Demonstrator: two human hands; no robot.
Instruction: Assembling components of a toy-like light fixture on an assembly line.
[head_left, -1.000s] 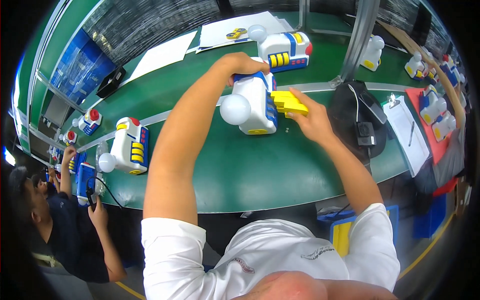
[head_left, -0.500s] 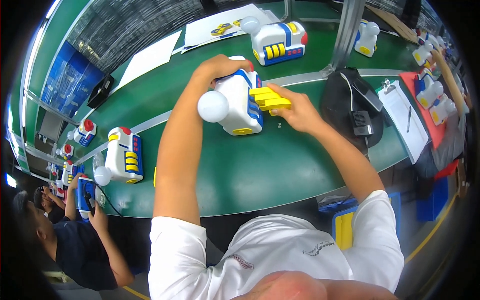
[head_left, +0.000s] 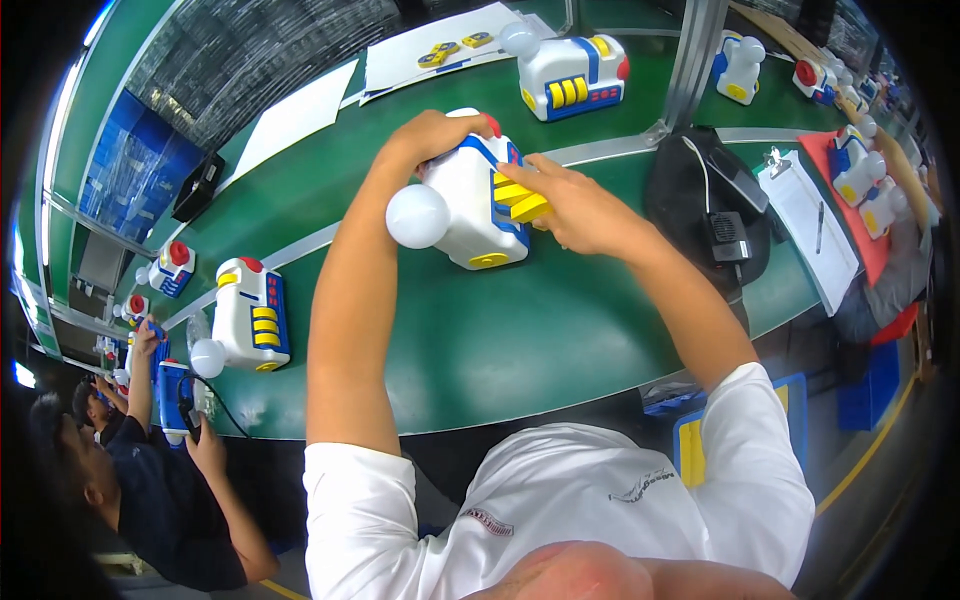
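A white and blue plastic toy (head_left: 465,205) stands on the green bench in front of me, with a white ball (head_left: 418,216) at its left end. My left hand (head_left: 440,138) is wrapped over its far upper part, beside a red knob (head_left: 492,125). At its right side my right hand (head_left: 585,210) is closed on a yellow ribbed plastic piece (head_left: 520,200). That piece lies against the toy's blue side panel. My fingers hide part of it, so I cannot tell whether it is seated.
Similar toys stand at the left (head_left: 248,315) and beyond the rail (head_left: 572,78). To the right are a black bag (head_left: 700,200), a clipboard (head_left: 812,235) and a metal post (head_left: 690,75). White sheets (head_left: 440,50) lie at the back. A co-worker (head_left: 160,490) handles a blue-and-white toy at the lower left.
My right hand has moved left and brought the yellow piece closer in against the toy's side. My left hand keeps its hold. The co-worker at the left has raised one hand.
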